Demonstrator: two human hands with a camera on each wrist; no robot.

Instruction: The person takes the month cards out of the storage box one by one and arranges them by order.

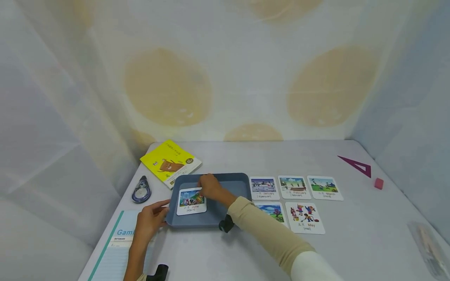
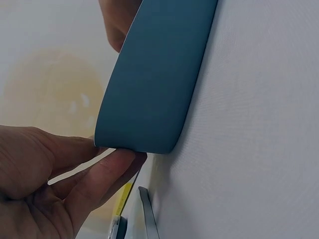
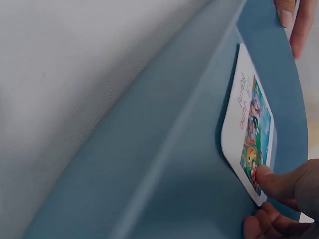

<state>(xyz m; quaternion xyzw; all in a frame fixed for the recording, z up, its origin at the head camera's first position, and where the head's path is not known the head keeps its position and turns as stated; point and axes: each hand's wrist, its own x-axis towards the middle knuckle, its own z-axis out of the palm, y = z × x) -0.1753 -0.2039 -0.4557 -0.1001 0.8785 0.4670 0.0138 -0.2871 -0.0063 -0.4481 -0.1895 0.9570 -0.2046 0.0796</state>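
A blue-grey tray stands on the table, with a June picture card inside at its left. My right hand reaches into the tray and pinches the card's upper right edge. In the right wrist view the thumb lies on the printed face of the card, which leans up from the tray floor. At the tray's left end, my left hand holds the rim. The left wrist view shows its thumb and fingers against the end wall of the tray.
Right of the tray lie January, February, March and May cards, plus one partly hidden by my sleeve. Left are a yellow book, correction tape and a notebook. A purple set square and pink eraser lie right.
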